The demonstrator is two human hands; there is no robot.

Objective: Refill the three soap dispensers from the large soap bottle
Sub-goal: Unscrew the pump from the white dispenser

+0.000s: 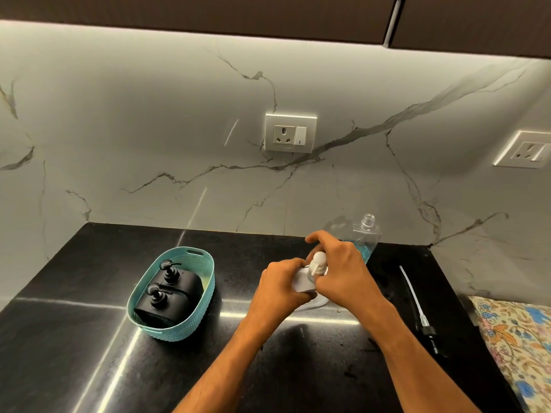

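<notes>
A white soap dispenser [302, 281] stands on the black counter [89, 338] at centre. My left hand [281, 289] grips its body from the left. My right hand [343, 272] is closed around its white pump head [318, 262]. Behind my right hand stands the large clear soap bottle [366, 236], uncapped, with blue liquid in its lower part. Two black soap dispensers [170, 290] sit in a teal basket [205, 281] to the left. The bottle's black pump with its long white tube [416, 305] lies on the counter at right.
A marble backsplash with a socket [290, 133] rises behind the counter; a second socket [524, 150] is at far right. A floral cloth [518, 344] lies beyond the counter's right edge. Dark cabinets hang overhead.
</notes>
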